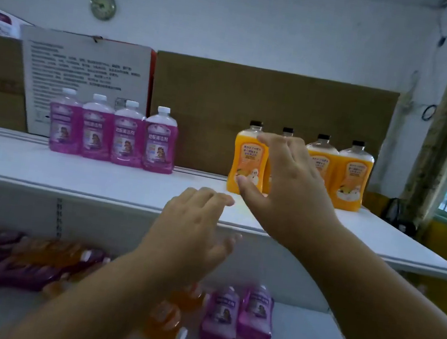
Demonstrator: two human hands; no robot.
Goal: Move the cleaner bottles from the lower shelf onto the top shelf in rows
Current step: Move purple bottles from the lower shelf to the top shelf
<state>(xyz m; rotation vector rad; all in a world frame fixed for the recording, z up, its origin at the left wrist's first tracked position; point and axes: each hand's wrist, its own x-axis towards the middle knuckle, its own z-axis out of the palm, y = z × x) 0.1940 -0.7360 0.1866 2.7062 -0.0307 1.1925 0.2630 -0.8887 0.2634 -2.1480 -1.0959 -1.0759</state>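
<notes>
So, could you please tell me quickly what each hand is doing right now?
Left hand: open, fingers spread, holding nothing.
Right hand: open, holding nothing, in front of the orange bottles.

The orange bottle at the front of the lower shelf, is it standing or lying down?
Lying down. The orange bottle rests on its side, white cap toward the right.

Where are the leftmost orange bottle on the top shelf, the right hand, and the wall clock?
Leftmost orange bottle (246,161): head view, front label.
Right hand (286,184): head view, back of hand.
Wall clock (103,4): head view, dial centre.
</notes>
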